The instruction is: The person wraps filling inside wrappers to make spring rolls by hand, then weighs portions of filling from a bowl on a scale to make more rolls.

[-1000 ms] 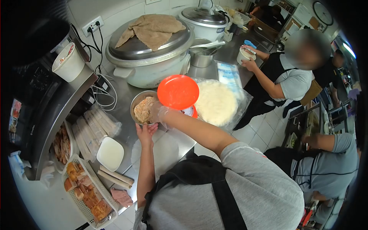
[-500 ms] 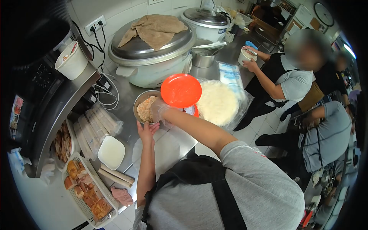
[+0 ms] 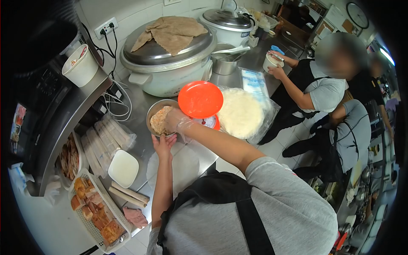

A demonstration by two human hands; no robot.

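A metal bowl [image 3: 149,114] holds a pale orange, chunky mixture [image 3: 159,120] and tilts a little on the steel counter. My left hand [image 3: 163,145] is bare and grips the bowl's near rim and underside. My right hand [image 3: 175,120], in a clear plastic glove, reaches into the bowl against the mixture; its fingers are hidden. Just right of the bowl stands a scale [image 3: 209,122] with a round orange-red tray [image 3: 200,100]. Beyond it lies a wide, flat white mass [image 3: 240,113] on clear plastic sheeting.
A big cooker [image 3: 170,76] with a brown cloth [image 3: 172,32] stands behind. To the left are a white square container [image 3: 123,168], wrapped sticks [image 3: 102,144] and a basket [image 3: 123,219] of browned pieces. A co-worker [image 3: 306,80] holds a white tub [image 3: 272,63] at right.
My gloved right hand has shifted slightly within the bowl, and the bowl has moved a little left. In the background, another person has bent and moved left.
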